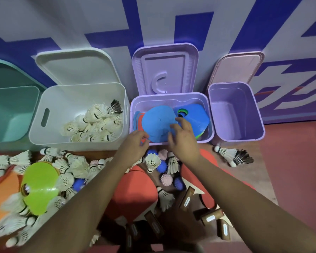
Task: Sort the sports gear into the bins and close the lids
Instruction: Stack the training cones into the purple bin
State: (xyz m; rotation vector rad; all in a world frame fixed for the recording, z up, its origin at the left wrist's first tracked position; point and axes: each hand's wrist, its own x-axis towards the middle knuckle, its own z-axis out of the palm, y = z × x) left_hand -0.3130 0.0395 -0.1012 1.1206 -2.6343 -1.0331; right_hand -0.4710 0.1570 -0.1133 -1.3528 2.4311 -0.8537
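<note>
Four bins sit in a row across mid-frame, lids up and leaning on the wall (217,24), which is pale with broad blue stripes. Both hands are at the middle bin (169,96). The left hand (135,141) has fingers curled at the near edge of a blue disc (157,123), apparently pinching it. The right hand (182,141) has fingers spread over the disc's right side; I cannot tell whether it grips. The disc lies tilted across the front rim, on top of other discs. Risks as I judge them: released here it could slide back out, and a crooked stack might stop the lid (164,70) seating. Forearms hang over the floor pile (shuttlecocks (75,167), spiky balls (166,180), paddles (133,189)) and could scatter it. The floor (290,161) is red and smooth, with a browner patch below the bins.
</note>
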